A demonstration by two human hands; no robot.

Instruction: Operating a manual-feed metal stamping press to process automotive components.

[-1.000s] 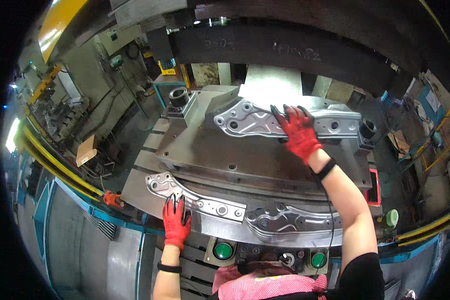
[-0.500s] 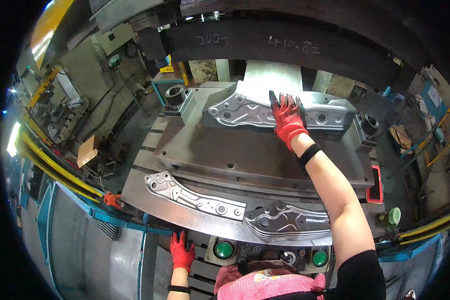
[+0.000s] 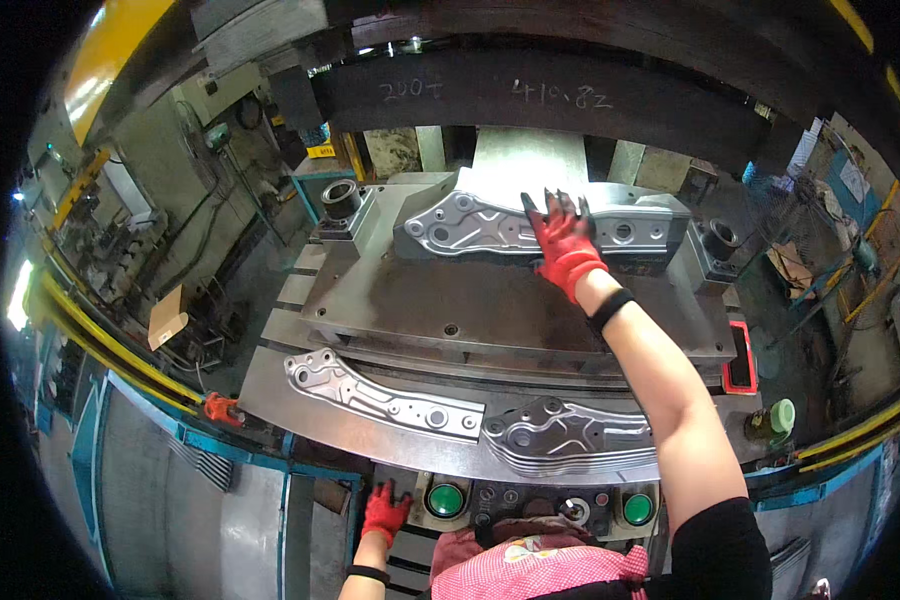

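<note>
Workshop clutter all round; dark press beam (image 3: 570, 75) overhead, broad steel die (image 3: 400, 300) below. Ring posts (image 3: 340, 200) stand at its 2 sides, prob. as guides, hence well clear of the middle.

Main part (image 3: 490, 230), long, silver & ribbed, lies flat along the die's far side, wide end L, narrow end R. Its raised seat looks shaped to suit it, which is prob. why it sits square w/ the die. Bright sheet (image 3: 530, 155) slopes up just behind.

R hand (image 3: 567, 245), red glove w/ dark fingertips, is palm-down over the main part's mid. R grip is wide, fingers spread, nothing pinched; flat palm there suggests steadying vs. lifting. Can't tell how hard it presses, if at all.

L hand (image 3: 386, 510), same glove type, is low, nr the body, just L of the L button (image 3: 445, 499), apart from it. L grip is also wide, holding nothing visible; prob. kept out there to stay off the die.

Front desk (image 3: 265, 395) carries a 2nd part (image 3: 370, 393), lying alone at L, and a stack (image 3: 570, 435) at R, pieces nested, prob. b/c like shapes save space. R button (image 3: 638, 508) sits below the stack, nr the R forearm. Green-lid jar (image 3: 780, 415) is off to the R, out of the way.
</note>
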